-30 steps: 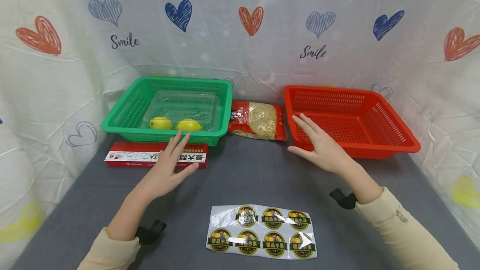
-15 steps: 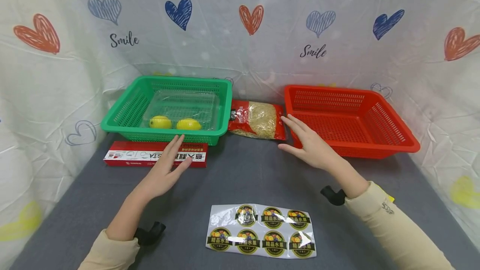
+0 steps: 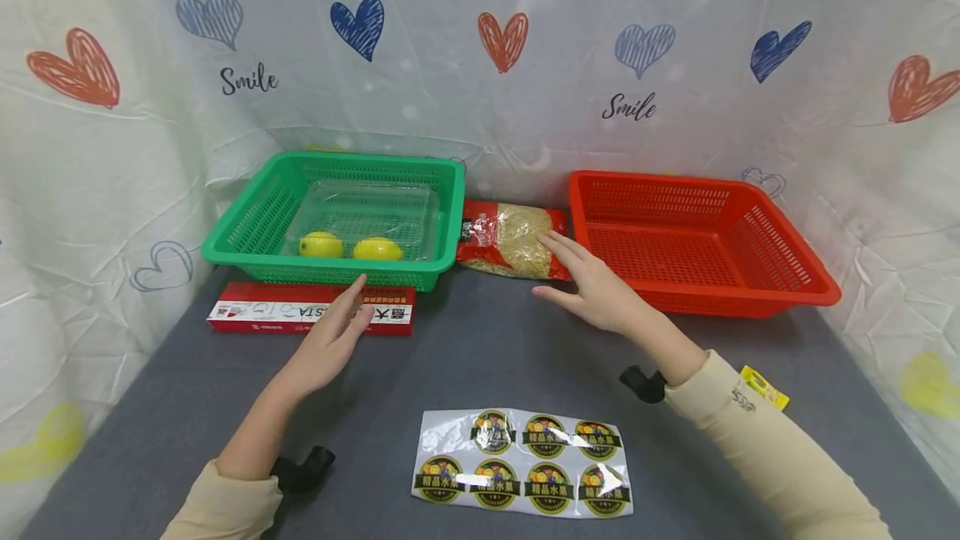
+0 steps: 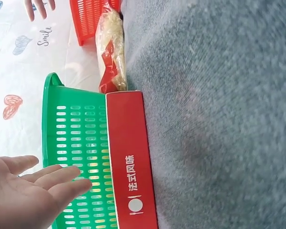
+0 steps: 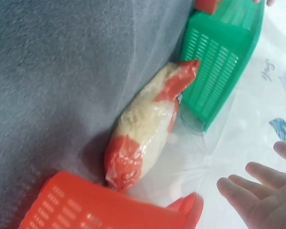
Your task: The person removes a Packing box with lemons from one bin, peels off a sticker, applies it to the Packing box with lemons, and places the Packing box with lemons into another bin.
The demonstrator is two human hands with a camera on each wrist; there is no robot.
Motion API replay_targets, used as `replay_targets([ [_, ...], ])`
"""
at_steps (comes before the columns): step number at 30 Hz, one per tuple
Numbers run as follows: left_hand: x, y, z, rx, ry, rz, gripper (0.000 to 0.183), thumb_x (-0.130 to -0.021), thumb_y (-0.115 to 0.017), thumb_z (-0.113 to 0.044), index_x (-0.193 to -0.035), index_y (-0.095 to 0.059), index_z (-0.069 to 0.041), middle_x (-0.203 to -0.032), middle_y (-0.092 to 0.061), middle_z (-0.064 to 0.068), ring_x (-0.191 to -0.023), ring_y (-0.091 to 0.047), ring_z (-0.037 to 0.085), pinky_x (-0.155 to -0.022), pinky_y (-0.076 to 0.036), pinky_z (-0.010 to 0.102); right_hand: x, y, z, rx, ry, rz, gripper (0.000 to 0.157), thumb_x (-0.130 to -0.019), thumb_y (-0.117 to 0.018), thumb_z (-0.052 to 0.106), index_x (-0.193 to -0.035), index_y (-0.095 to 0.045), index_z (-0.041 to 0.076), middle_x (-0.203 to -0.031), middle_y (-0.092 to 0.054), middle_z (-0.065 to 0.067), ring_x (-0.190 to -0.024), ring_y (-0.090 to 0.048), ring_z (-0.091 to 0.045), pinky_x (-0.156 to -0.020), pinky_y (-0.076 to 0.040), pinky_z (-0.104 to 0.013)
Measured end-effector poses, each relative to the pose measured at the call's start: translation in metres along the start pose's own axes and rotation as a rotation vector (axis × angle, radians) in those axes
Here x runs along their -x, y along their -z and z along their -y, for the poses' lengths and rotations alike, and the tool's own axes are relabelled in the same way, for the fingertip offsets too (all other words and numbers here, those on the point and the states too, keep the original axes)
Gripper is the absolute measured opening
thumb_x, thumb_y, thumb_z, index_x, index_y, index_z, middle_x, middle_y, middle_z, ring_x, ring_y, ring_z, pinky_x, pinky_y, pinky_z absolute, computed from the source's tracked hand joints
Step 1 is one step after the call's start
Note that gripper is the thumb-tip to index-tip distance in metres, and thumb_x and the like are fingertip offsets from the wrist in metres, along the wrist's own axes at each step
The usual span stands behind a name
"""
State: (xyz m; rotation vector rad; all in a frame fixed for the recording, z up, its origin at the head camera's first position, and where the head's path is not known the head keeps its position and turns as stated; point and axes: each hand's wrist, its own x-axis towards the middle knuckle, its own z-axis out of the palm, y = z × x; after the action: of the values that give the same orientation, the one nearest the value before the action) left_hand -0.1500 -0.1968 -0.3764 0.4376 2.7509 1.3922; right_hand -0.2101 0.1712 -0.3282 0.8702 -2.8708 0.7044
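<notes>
My left hand (image 3: 326,348) hovers with straight fingers near a red pasta box (image 3: 255,311), holding nothing. Behind that box stands a green basket (image 3: 247,227), which contains a clear plastic container (image 3: 375,198) and two lemons (image 3: 321,244). In the left wrist view the fingers hang beside the green basket wall (image 4: 76,138). My right hand (image 3: 600,294), fingers extended and grasping nothing, is in the air in front of a red-ended clear bag (image 3: 521,244) of pale, dry food. The bag lies between the green basket and a red basket (image 3: 697,302).
A sheet of round fruit stickers (image 3: 522,463) lies on the grey cloth near the front. A small yellow packet (image 3: 765,387) rests at the right, partly behind the right sleeve. White curtain (image 3: 480,132) printed with hearts hangs behind the baskets.
My right hand has moved left, from the red basket's edge to the bag, uncovering the yellow packet. My left hand has shifted slightly, its fingers drawing closer together. The objects stay put.
</notes>
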Motion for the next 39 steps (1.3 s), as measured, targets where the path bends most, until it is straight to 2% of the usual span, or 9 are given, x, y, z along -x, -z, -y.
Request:
replay_targets([
  [7, -0.002, -0.001, 0.0, 0.091, 0.039, 0.001, 0.059, -0.099, -0.036, -0.033, -0.147, -0.013, -0.007, -0.149, -0.019, 0.017, -0.132, -0.024, 0.035, -0.103, -0.024, 0.055, -0.011, -0.008, 0.009, -0.01, 0.022, 0.016, 0.075, -0.085, -0.059, 0.047, -0.145, -0.026, 0.016, -0.147, -0.025, -0.013, -0.132, -0.027, -0.029, -0.102, -0.029, -0.051],
  [13, -0.007, -0.001, 0.001, 0.303, 0.104, 0.008, 0.062, -0.099, -0.034, -0.036, -0.146, -0.011, -0.004, -0.149, -0.019, 0.017, -0.132, -0.027, 0.032, -0.1, -0.031, 0.042, -0.022, -0.016, 0.014, -0.026, 0.047, 0.019, 0.075, -0.085, -0.059, 0.047, -0.144, -0.027, 0.015, -0.146, -0.027, -0.012, -0.131, -0.03, -0.031, -0.102, -0.029, -0.051],
  [16, -0.011, -0.001, 0.0, 0.402, 0.143, -0.005, 0.061, -0.099, -0.034, -0.035, -0.146, -0.011, -0.002, -0.148, -0.021, 0.017, -0.133, -0.027, 0.031, -0.099, -0.031, 0.04, -0.027, -0.02, 0.017, -0.037, 0.058, 0.017, 0.075, -0.085, -0.06, 0.046, -0.145, -0.027, 0.016, -0.145, -0.027, -0.012, -0.131, -0.03, -0.03, -0.102, -0.03, -0.05],
  [26, -0.021, -0.001, -0.006, 0.628, 0.278, -0.148, 0.06, -0.099, -0.036, -0.029, -0.146, -0.01, -0.002, -0.145, -0.028, 0.017, -0.128, -0.036, 0.029, -0.098, -0.035, 0.034, -0.044, -0.03, 0.026, -0.071, 0.083, -0.005, 0.072, -0.084, -0.064, 0.038, -0.144, -0.03, 0.016, -0.146, -0.028, -0.009, -0.133, -0.026, -0.027, -0.104, -0.028, -0.048],
  [32, -0.028, -0.002, -0.011, 0.872, 0.312, -0.202, 0.058, -0.101, -0.031, -0.026, -0.146, -0.004, -0.003, -0.147, -0.025, 0.017, -0.13, -0.034, 0.027, -0.102, -0.031, 0.034, -0.053, -0.037, 0.031, -0.078, 0.117, -0.012, 0.07, -0.084, -0.064, 0.039, -0.142, -0.034, 0.013, -0.144, -0.032, -0.011, -0.132, -0.028, -0.026, -0.103, -0.029, -0.047],
  [39, -0.036, -0.005, -0.014, 1.149, 0.339, -0.265, 0.056, -0.101, -0.027, -0.02, -0.147, 0.002, -0.008, -0.149, -0.015, 0.016, -0.132, -0.029, 0.028, -0.104, -0.028, 0.034, -0.064, -0.045, 0.035, -0.093, 0.098, -0.01, 0.067, -0.084, -0.064, 0.04, -0.14, -0.037, 0.015, -0.142, -0.035, -0.009, -0.131, -0.03, -0.024, -0.104, -0.029, -0.044],
])
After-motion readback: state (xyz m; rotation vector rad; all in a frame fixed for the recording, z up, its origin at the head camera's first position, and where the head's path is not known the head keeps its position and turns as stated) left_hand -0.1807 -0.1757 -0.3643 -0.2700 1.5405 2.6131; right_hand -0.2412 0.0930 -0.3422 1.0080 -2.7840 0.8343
